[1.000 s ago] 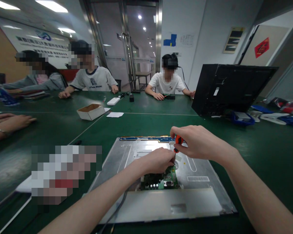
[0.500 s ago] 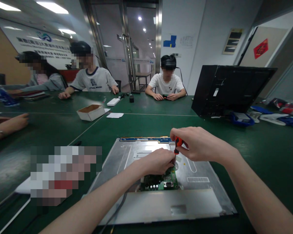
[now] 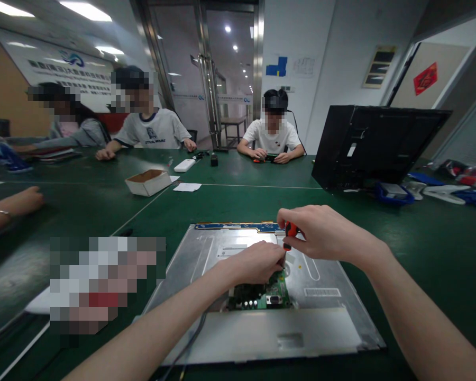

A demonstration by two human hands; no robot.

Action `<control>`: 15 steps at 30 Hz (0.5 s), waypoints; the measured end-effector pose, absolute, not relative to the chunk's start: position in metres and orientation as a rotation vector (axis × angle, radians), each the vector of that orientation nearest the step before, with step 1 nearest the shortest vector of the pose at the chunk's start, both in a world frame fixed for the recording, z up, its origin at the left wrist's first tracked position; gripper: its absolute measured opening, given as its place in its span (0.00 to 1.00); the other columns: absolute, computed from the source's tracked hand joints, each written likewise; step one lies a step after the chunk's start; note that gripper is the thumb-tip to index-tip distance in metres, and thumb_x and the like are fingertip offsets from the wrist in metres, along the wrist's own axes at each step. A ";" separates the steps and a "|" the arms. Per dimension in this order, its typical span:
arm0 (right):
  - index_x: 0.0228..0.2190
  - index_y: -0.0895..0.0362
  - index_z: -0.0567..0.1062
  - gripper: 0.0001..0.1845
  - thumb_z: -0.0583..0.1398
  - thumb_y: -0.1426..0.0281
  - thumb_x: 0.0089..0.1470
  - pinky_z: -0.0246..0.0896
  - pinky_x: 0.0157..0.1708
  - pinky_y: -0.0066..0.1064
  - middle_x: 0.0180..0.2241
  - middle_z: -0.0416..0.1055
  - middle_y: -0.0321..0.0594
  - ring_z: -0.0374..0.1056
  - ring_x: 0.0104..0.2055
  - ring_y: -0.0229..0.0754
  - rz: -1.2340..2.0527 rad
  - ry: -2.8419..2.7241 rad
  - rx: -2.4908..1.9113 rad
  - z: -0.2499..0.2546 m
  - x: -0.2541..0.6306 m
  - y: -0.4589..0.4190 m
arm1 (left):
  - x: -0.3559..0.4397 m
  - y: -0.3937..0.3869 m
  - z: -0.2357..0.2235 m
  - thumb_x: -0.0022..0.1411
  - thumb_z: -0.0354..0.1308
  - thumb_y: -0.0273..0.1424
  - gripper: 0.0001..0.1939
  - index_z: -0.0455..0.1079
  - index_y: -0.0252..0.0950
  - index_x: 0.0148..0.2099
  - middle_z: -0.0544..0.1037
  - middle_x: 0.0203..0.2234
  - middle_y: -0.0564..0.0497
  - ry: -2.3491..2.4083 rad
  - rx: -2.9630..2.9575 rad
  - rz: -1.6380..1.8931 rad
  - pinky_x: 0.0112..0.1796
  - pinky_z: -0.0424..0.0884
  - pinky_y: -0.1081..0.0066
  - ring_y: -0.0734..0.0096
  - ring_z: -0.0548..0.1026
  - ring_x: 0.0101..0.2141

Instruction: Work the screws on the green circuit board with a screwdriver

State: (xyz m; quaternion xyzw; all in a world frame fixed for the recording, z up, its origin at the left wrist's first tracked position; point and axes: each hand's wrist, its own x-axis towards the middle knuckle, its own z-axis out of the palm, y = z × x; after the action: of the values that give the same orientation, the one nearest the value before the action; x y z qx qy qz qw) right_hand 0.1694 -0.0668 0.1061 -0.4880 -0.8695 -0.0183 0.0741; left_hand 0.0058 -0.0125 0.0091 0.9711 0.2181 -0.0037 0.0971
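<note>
Screwdriver (image 3: 291,229) upright in right-hand grip (image 3: 326,232), green circuit board (image 3: 278,290) below

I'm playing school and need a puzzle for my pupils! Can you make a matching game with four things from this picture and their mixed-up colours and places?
Things:
1. screwdriver
2. circuit board
3. small box
4. big flat casing

Colours and places:
A. green, partly hidden by the left hand
B. black, standing farther away than the right hand
C. held in the right hand
D. white outside, open on top

Right pairs: 1-C, 2-A, 3-D, 4-B
</note>
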 end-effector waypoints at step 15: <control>0.36 0.52 0.68 0.06 0.60 0.67 0.54 0.46 0.25 0.29 0.31 0.74 0.34 0.67 0.31 0.39 -0.128 -2.595 -1.496 0.105 0.171 -0.066 | 0.005 -0.011 0.010 0.60 0.56 0.25 0.03 0.69 0.36 0.34 0.77 0.29 0.49 0.651 2.856 -0.024 0.30 0.64 0.70 0.63 0.74 0.32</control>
State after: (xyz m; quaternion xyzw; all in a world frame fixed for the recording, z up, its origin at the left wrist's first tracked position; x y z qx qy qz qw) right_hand 0.1705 -0.0657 0.1054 -0.4978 -0.8633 -0.0426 0.0717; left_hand 0.0045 -0.0113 0.0100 0.9695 0.2209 -0.0082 0.1060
